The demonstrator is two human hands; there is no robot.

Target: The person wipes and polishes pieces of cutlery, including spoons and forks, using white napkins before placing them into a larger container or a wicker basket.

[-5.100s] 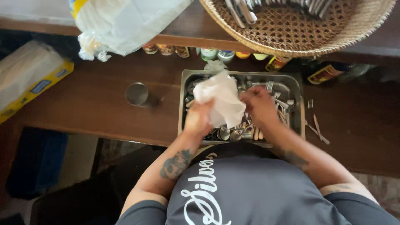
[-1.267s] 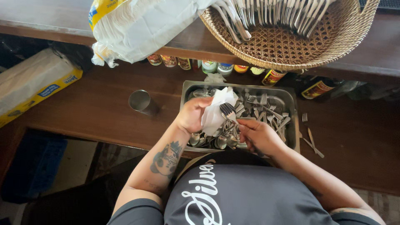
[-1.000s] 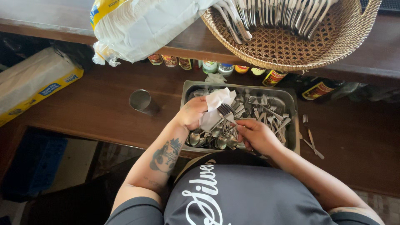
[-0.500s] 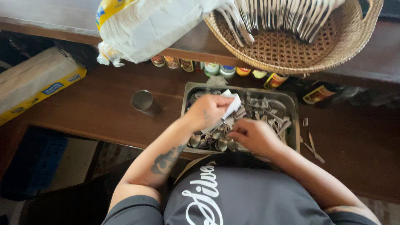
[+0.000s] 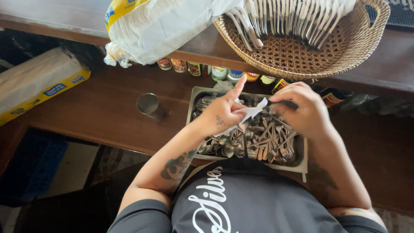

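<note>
Over the metal tray of cutlery on the wooden surface, a white paper napkin is gripped by the left hand, index finger extended. A dark-handled utensil is pinched in the right hand, touching the napkin. A wicker basket of cutlery is seen on the shelf above.

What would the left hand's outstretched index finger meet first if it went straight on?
Probably the rim of the woven wicker basket; the left hand points up-right toward it, though depth is unclear.
</note>
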